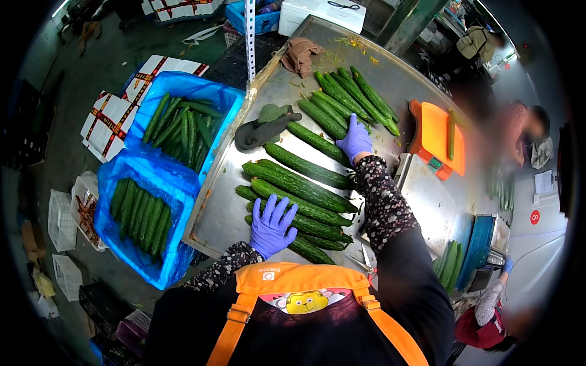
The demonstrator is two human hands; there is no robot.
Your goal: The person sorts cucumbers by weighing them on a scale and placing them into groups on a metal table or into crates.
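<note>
Several cucumbers (302, 183) lie side by side on a metal table (215, 215). My left hand (273, 225), in a purple glove, rests with spread fingers on the near cucumbers. Further off, my right hand (355, 139), gloved alike, touches the near ends of a second group of cucumbers (339, 98); whether its fingers grip one cannot be told. Dark cloth gloves (263, 130) lie left of the cucumbers. Scissors (366, 261) with red handles are close to my apron (297, 279). One cucumber (451, 135) lies on an orange scale (432, 132).
Two blue-lined crates (197, 94) (103, 219) of cucumbers stand left of the table. A brown cloth (301, 56) lies at the far edge, near a white foam box (322, 16) and an upright perforated metal post (250, 41). Other people work at the right.
</note>
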